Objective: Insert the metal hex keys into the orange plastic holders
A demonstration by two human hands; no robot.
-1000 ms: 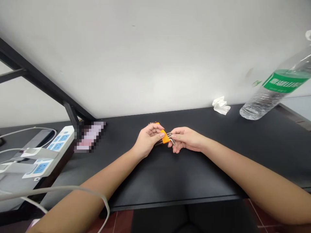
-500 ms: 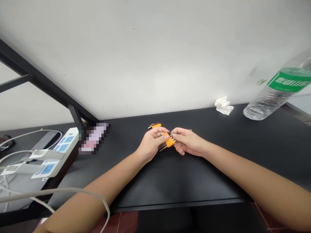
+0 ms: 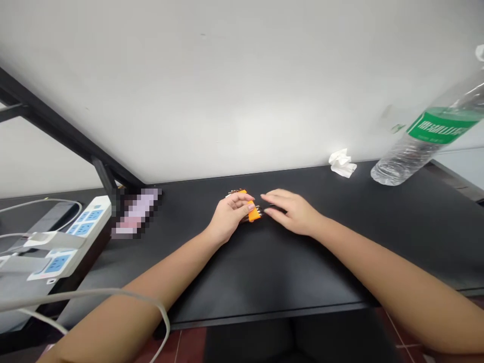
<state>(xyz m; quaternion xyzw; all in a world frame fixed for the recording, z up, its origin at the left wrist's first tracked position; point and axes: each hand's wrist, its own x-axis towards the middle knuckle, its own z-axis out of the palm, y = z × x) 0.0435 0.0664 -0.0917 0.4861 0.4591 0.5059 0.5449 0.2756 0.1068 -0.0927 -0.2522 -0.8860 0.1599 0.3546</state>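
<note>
My left hand (image 3: 231,214) is closed on an orange plastic holder (image 3: 254,212), thumb on its face. Several thin metal rods, which look like hex keys (image 3: 259,210), run through the holder, and their tips point right. Just beyond my left fingers, another orange piece (image 3: 242,192) with metal rods lies on the desk, partly hidden. My right hand (image 3: 289,210) is right of the holder, close to the rod tips. Its thumb and fingers are apart, slightly blurred, and I see nothing held between them.
The black desk (image 3: 287,272) meets a white wall. A crumpled tissue (image 3: 342,163) and a large clear bottle with a green label (image 3: 442,125) stand at the back right. To the left are a power strip (image 3: 85,227), cables (image 3: 113,291) and a black metal frame (image 3: 64,131).
My right hand has let go of the rods and moved a little right, its fingers opening. My left hand still holds the orange holder. The view has shifted slightly.
</note>
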